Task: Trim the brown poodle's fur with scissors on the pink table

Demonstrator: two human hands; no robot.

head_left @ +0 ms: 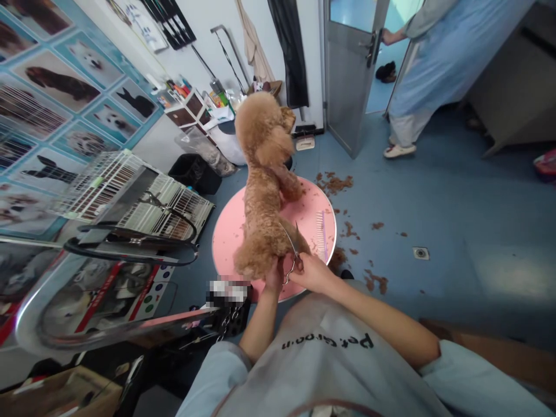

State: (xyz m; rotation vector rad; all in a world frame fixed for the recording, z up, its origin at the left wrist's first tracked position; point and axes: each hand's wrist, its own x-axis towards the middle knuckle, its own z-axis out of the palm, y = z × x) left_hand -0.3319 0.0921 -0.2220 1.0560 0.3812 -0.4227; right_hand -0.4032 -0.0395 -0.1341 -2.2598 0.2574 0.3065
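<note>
A brown curly-coated dog (264,185) stands on a round pink table (230,231), facing away from me. My right hand (310,271) is closed on a pair of curved scissors (292,248), their blades lying against the dog's hind leg. Just left of it, my left hand (274,277) is closed on the fur of the dog's hind end. A pink comb (321,234) lies on the table's right side.
Clipped brown fur (334,184) is scattered over the blue floor right of the table. A wire cage (130,194) and a metal stand arm sit at left. Another person (438,63) in a blue apron stands by the open door (350,75).
</note>
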